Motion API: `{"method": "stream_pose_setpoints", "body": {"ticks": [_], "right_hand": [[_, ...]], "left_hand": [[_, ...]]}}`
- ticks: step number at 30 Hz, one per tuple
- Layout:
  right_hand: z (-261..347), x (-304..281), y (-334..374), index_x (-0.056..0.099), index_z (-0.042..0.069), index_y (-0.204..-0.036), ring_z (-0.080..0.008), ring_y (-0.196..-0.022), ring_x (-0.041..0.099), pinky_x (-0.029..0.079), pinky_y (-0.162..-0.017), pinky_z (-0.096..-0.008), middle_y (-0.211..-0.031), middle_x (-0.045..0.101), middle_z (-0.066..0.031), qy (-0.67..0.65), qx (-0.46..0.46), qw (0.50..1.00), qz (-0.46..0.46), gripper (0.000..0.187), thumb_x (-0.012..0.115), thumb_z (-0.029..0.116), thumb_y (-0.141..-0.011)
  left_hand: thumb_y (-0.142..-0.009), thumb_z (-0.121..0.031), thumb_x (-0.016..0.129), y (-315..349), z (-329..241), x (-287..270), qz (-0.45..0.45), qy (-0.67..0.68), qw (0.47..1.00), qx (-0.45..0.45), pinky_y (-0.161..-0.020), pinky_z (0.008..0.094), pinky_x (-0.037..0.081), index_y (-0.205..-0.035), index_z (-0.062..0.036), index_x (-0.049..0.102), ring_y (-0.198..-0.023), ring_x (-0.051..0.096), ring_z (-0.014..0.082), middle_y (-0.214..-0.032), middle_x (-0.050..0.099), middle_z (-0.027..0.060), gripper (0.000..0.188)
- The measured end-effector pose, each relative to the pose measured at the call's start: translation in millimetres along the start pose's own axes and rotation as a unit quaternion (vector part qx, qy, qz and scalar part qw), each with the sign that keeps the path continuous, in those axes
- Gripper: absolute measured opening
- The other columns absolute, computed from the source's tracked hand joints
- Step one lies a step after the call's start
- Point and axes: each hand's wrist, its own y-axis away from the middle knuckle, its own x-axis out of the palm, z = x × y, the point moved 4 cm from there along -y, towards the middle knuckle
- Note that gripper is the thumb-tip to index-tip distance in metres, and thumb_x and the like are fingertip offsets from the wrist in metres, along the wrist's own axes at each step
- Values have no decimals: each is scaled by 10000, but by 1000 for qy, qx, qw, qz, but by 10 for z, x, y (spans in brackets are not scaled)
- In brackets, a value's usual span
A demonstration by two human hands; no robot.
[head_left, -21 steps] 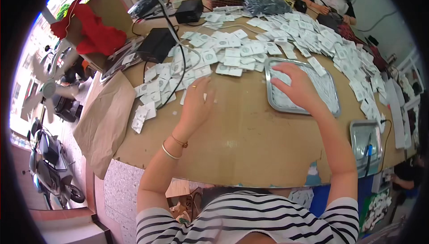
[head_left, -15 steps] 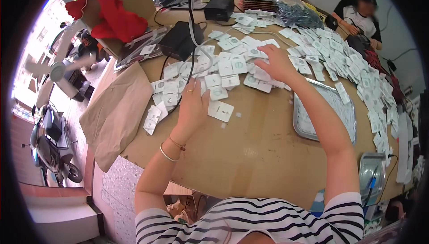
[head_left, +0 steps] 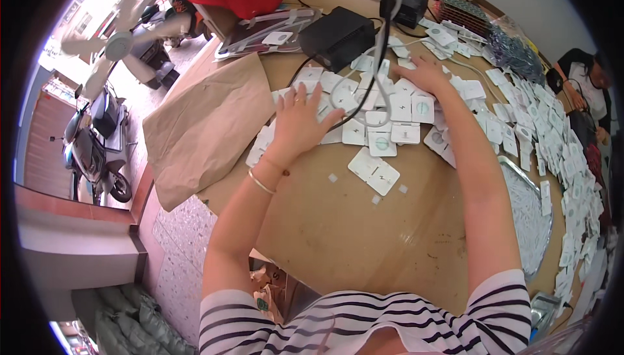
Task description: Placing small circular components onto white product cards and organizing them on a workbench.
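Observation:
My left hand (head_left: 299, 123) lies flat with fingers spread over the left end of a pile of small white square pieces (head_left: 382, 142), each printed with a small dark symbol or a circle. Under its palm and fingers, part of the pile is hidden. Farther off to the right, my right hand (head_left: 426, 77) reaches over the back of the same pile, fingers apart and touching the pieces there. A joined pair of white pieces (head_left: 374, 170) sits by itself in front of the pile. A grey cable (head_left: 389, 105) loops across the pile between my hands.
Brown paper (head_left: 208, 131) covers the table's left edge. Behind the pile stand a black box (head_left: 337, 38) and another black box (head_left: 404, 7). A metal tray (head_left: 530, 225) is right of my right forearm, beside a long heap of white pieces (head_left: 552, 127). Another person (head_left: 585, 88) sits far right.
My view has swung left, so the table appears farther right. Against the table, both hands have moved left, and the left hand's fingers have spread over the pile.

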Motion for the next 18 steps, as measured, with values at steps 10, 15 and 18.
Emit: {"method": "stream_pose_setpoints", "body": {"ticks": [10,15,18], "right_hand": [[-224,-28,1183,534,102,-1235,-345,-1230,418,364,-988,-485,-1306,481,-142,65,-110,992,-19,637,569,543,-777],[-454,-693,1955,576,58,-1186,-288,-1121,520,415,-935,-374,-1235,541,-139,-108,-180,974,-83,516,621,411,-811],[-970,-1171,2657,586,43,-1156,-201,-1010,576,442,-864,-303,-1123,600,-103,-259,-108,948,-148,337,576,258,-897]], "left_hand": [[-887,-476,486,311,-984,-40,66,191,979,39,-1004,446,339,-1280,36,456,-1191,434,408,-1322,425,286,646],[-883,-202,545,540,-1158,-480,-50,231,971,31,-1024,483,296,-1259,50,447,-1226,371,423,-1352,375,278,463],[-839,-188,601,991,-1354,-786,-76,258,960,78,-1048,507,248,-1285,-7,452,-1280,288,406,-1418,289,237,504]]}}
